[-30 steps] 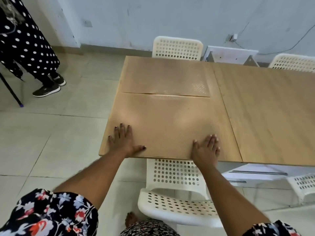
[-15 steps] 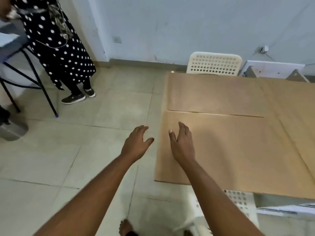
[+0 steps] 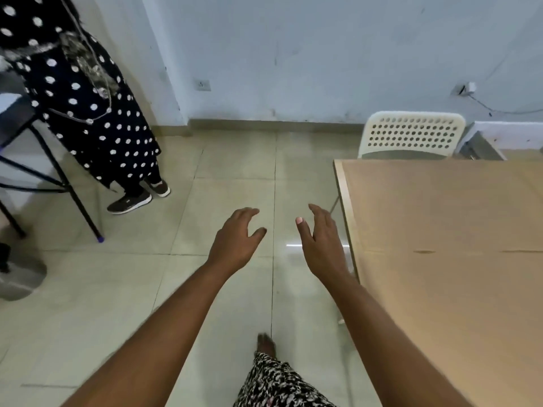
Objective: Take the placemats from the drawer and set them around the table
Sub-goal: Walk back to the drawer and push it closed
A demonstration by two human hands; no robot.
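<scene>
Two tan placemats lie flat on the wooden table at the right: a near placemat and a far placemat, meeting at a seam. My left hand hangs over the tiled floor, left of the table, fingers apart and holding nothing. My right hand is beside it, just left of the table's edge, also spread and holding nothing. No drawer is in view.
A white perforated chair stands at the table's far side. A person in a polka-dot dress stands at the upper left beside a black-legged stand. A grey round object sits on the floor at far left.
Both hands have lifted off the near placemat and moved left, off the table and over the floor. The view has swung left, so the table now sits at the right.
</scene>
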